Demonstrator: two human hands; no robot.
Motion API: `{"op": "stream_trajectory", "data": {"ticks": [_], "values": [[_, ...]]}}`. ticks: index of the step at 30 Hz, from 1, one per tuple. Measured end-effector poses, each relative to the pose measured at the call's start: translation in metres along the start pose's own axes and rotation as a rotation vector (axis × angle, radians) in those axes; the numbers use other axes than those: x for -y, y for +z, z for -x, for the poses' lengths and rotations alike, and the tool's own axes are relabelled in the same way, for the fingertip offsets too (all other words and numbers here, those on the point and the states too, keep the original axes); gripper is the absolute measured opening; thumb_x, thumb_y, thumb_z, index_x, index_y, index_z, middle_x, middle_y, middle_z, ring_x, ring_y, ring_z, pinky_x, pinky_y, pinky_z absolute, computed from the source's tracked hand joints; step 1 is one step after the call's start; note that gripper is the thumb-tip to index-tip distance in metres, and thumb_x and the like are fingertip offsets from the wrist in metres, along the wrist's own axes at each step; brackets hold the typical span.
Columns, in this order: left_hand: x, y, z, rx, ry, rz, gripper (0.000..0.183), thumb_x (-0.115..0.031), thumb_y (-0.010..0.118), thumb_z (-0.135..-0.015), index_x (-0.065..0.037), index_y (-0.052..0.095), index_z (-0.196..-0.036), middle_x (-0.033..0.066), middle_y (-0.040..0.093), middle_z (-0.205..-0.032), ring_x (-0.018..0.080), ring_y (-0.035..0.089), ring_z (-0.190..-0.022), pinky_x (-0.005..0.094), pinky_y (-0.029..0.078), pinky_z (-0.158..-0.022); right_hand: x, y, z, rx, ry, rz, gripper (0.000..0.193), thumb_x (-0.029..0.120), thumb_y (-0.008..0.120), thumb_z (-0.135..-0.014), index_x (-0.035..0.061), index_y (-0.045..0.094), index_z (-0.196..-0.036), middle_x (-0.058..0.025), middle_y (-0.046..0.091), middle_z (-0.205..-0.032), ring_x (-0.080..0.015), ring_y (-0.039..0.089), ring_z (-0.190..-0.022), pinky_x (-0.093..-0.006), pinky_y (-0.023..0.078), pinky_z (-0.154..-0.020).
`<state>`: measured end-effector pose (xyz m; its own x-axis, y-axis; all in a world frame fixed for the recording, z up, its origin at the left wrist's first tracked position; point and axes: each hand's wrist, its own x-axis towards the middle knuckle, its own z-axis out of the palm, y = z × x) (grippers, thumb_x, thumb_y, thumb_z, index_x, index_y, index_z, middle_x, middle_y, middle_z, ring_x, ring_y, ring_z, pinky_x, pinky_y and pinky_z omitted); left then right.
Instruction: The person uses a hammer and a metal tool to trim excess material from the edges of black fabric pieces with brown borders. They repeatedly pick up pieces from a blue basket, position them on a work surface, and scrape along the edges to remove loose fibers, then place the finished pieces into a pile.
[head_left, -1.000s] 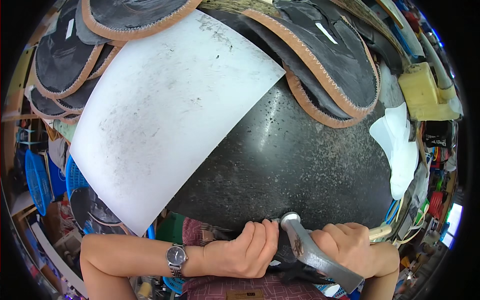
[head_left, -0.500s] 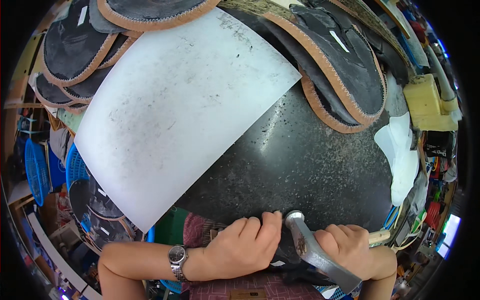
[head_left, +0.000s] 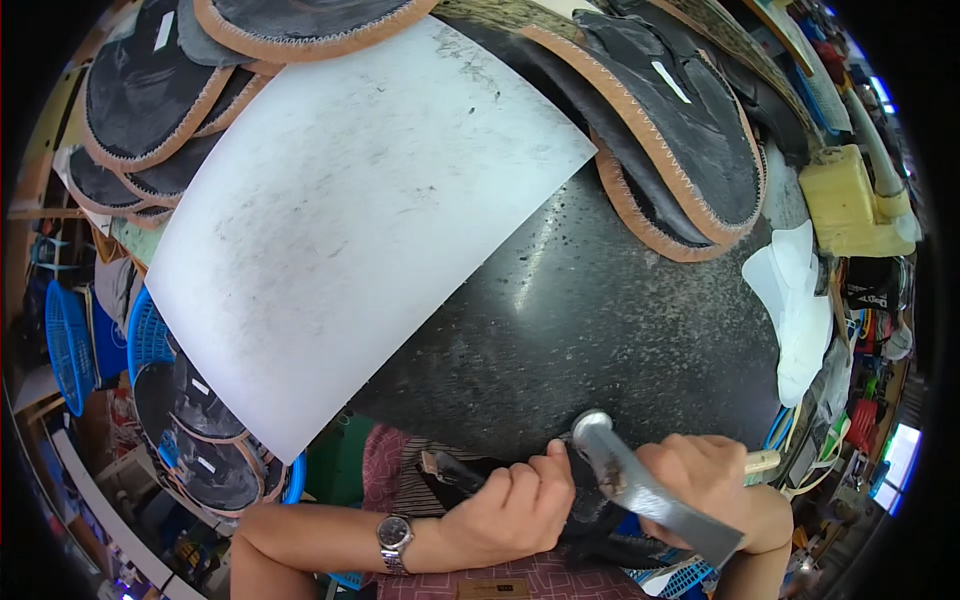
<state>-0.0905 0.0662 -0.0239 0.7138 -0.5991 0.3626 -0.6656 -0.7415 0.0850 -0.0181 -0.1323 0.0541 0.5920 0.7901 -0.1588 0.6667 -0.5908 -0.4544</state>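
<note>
My right hand (head_left: 695, 475) is wrapped round the wooden handle of a hammer (head_left: 665, 505). The round face of its steel head lies just right of my left fingertips, and its flat end points down toward me. My left hand (head_left: 515, 505), with a watch on the wrist, is closed on a dark, leather-like piece (head_left: 452, 470) over my lap, at the table's near edge. Part of that piece sticks out left of the hand, with a brownish tip; more dark material shows beneath the hammer. The fingers and hammer hide most of it, so its kind is unclear.
A large white sheet (head_left: 370, 210) covers the left of the black worktop (head_left: 620, 350). Black soles with brown stitched rims (head_left: 700, 160) lie far right; more (head_left: 150, 100) are stacked far left. White cut pieces (head_left: 795, 310) and a yellowish block (head_left: 850, 205) line the right edge. Blue baskets (head_left: 150, 335) stand left.
My left hand has shifted a little right and down, and more of the dark piece shows left of it. The hammer has turned slightly, its flat end moving right. The view has shifted slightly.
</note>
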Motion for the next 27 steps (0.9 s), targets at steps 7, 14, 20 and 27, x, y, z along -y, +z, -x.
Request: {"op": "stream_trajectory", "data": {"ticks": [7,14,20,27], "values": [[0.000,0.001,-0.007,0.011,0.232,-0.280,0.012,-0.003,0.065,-0.075,0.006,0.068,-0.083,0.0066,0.052,-0.072,0.0159,0.052,-0.062,0.0247,0.040,-0.055,0.004,-0.007,-0.009,-0.035,-0.077,0.116,0.028,0.018,0.060,-0.063,0.0022,0.055,-0.086,-0.0001,0.040,-0.061,-0.0108,0.048,-0.046,-0.0246,0.037,-0.039],[0.008,-0.012,0.003,0.006,0.162,0.233,0.025,-0.016,0.060,-0.078,0.007,0.066,-0.086,0.0131,0.059,-0.083,0.0204,0.056,-0.074,0.0279,0.048,-0.065,0.002,-0.007,-0.010,0.019,-0.064,0.072,0.028,0.016,0.060,-0.067,0.0029,0.053,-0.090,-0.0021,0.043,-0.064,-0.0130,0.053,-0.050,-0.0251,0.040,-0.042],[0.011,-0.014,0.004,0.104,0.101,0.316,0.035,-0.023,0.064,-0.075,0.005,0.061,-0.096,0.0211,0.059,-0.106,0.0302,0.057,-0.092,0.0379,0.048,-0.081,0.010,0.007,0.002,0.014,0.012,0.025,0.029,0.017,0.065,-0.066,0.0050,0.052,-0.089,-0.0048,0.048,-0.065,-0.0209,0.056,-0.052,-0.0311,0.045,-0.045],[-0.001,0.011,0.013,0.021,-0.163,0.982,0.030,-0.011,0.071,-0.074,-0.002,0.053,-0.097,0.0169,0.058,-0.097,0.0360,0.060,-0.093,0.0424,0.050,-0.077,0.016,-0.048,0.037,-0.391,0.212,0.114,0.029,0.020,0.071,-0.074,0.0042,0.057,-0.095,-0.0098,0.057,-0.073,-0.0284,0.058,-0.063,-0.0375,0.044,-0.058]]}}
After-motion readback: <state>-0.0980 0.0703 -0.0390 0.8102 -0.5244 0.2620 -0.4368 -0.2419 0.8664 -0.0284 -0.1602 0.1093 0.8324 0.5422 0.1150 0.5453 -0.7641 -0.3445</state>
